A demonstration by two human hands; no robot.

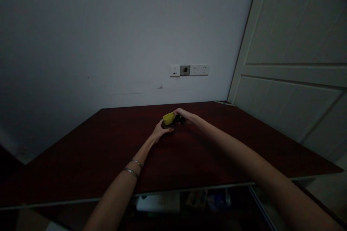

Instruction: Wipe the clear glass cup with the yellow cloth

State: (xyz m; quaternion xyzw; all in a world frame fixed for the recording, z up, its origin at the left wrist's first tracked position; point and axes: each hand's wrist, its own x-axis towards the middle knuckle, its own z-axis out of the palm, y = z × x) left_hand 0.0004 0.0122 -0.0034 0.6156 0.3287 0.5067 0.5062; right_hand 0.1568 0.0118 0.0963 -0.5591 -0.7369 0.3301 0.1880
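Yellow-and-black object (170,119) — small, too dim to identify, resting far out on dark red table (94,151), near its back edge. Clasped from the near-left by left hand (159,130), fingers curled against the yellow part; clasped from the right by right hand (187,116), fingers closed over the black end. Two thin bangles (132,168) on left wrist. Behind, pale wall (81,43) with row of sockets (189,70); off to the right, panelled door (292,61). Below table's front edge — blurred white box (158,202).
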